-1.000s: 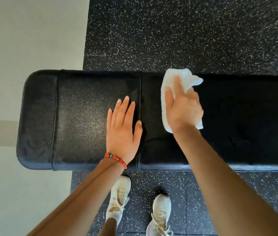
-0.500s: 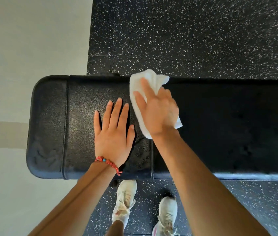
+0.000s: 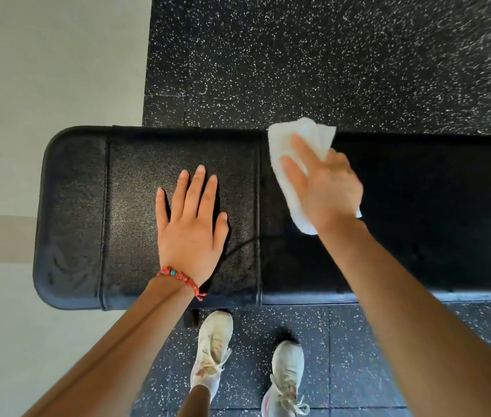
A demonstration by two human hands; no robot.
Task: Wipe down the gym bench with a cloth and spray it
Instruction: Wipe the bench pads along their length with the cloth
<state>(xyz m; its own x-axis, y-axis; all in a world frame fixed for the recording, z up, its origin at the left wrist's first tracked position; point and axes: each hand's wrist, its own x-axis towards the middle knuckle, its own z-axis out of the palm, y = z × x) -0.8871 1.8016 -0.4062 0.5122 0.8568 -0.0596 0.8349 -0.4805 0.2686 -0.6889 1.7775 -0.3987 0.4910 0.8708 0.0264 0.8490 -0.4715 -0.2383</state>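
From the head camera, the black bench (image 3: pixel 136 212) lies across the floor (image 3: pixel 328 61), right in front of the person's shoes (image 3: pixel 212 350). The left hand (image 3: pixel 191 230) lies flat and open on the pad, holding nothing, likely to steady the body. The right hand (image 3: pixel 325 188) presses the white cloth (image 3: pixel 286 152) down on the pad just past the seam (image 3: pixel 258 206), fingers spread over it so it can rub. No spray bottle can be seen.

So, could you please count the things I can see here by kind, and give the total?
Bench: 1
Cloth: 1
Hands, left and right: 2
Shoes, left and right: 2
Bracelet: 1
Total: 7
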